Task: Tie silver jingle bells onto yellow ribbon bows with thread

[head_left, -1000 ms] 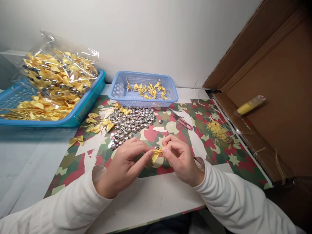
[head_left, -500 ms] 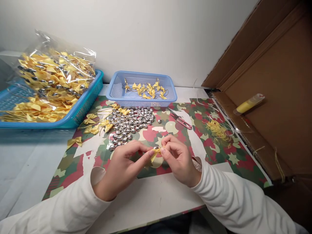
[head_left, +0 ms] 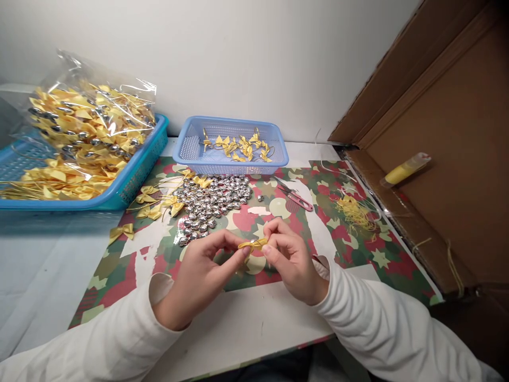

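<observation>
Between my two hands is a yellow ribbon bow [head_left: 254,244], with a bit of silver showing at its middle. My left hand [head_left: 207,270] pinches the bow's left loop between thumb and fingertips. On the other side, my right hand [head_left: 292,260] has thumb and fingers closed on the right loop. Just beyond my left hand lies a pile of silver bells [head_left: 217,199]. Several loose yellow bows [head_left: 150,212] with gold ties rest at the pile's left edge.
A blue basket [head_left: 230,168] holding finished-looking bows stands at the back. At left, a larger blue basket [head_left: 115,199] carries a clear bag [head_left: 91,114] of bows and bells. Pink snips [head_left: 300,200] and yellow thread scraps [head_left: 356,215] lie right, beside a cardboard wall [head_left: 445,122].
The bow between my fingers has turned and spread, so both loops show more clearly, and the silver piece is now mostly covered. My hands have barely shifted.
</observation>
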`<state>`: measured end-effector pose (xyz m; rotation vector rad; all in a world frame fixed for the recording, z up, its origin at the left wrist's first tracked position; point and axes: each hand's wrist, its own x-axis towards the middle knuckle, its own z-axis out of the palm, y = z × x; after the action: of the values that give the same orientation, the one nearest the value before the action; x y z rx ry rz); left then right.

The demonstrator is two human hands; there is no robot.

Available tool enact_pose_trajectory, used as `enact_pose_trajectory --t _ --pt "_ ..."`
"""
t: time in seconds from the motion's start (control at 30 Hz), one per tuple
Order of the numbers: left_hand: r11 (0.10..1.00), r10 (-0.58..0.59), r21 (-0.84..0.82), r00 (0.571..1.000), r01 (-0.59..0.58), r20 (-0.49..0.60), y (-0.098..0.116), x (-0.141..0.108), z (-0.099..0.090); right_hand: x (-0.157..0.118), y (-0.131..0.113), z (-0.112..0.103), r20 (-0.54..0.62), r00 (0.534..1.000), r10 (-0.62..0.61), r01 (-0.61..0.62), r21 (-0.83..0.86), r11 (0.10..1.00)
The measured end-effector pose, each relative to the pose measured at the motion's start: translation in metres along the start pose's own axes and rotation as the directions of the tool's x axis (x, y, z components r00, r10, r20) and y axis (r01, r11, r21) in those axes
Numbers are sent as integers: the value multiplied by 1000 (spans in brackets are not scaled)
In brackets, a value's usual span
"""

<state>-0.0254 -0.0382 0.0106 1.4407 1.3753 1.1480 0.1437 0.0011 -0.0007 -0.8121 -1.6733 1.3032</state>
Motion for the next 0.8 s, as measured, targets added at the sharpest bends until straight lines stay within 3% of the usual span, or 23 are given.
enact_pose_trajectory --t 0.17,0.8 --pt "1000 -20 -9 999 20 -33 -1 -1 0 0 0 -2 76 997 -19 20 -4 1000" --pt "998 52 51 996 -48 -67 -5 -1 -1 1 1 -1 90 996 28 -29 19 999"
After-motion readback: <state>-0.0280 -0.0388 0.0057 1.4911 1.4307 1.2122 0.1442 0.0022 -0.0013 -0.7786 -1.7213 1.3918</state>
